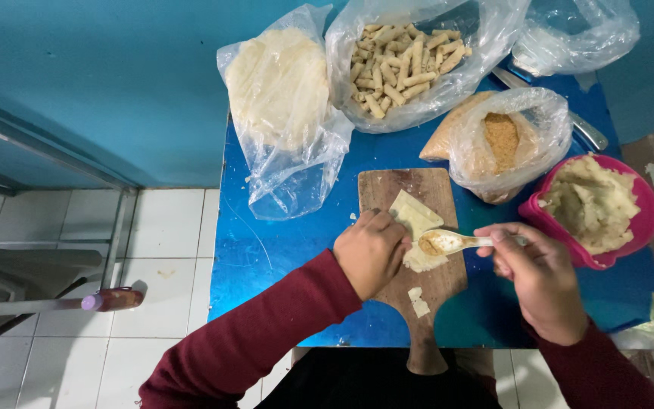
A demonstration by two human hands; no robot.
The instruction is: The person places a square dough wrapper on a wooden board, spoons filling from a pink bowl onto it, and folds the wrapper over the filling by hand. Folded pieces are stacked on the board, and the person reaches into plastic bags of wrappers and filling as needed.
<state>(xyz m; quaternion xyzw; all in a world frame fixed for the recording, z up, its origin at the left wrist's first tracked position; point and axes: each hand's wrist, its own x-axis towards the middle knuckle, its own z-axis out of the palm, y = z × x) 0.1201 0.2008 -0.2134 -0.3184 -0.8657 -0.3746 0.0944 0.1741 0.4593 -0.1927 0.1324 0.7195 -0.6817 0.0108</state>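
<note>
Left hand (371, 252), fingers curled together, presses the pale dough sheet (415, 231) onto the wooden cutting board (403, 185) on the blue tabletop (266, 250). Right hand (535, 276) pinches the handle of a spoon (448, 241), its long axis lying crosswise, the filling-laden bowl pointing left over the sheet, just beside the left hand.

A home kitchen corner. A small blue table (266, 257) stands against a teal wall (115, 76) on white floor tiles (168, 227). Clear plastic bags of rolled snacks (403, 64) and a worn wooden cutting board (418, 280) crowd it.
</note>
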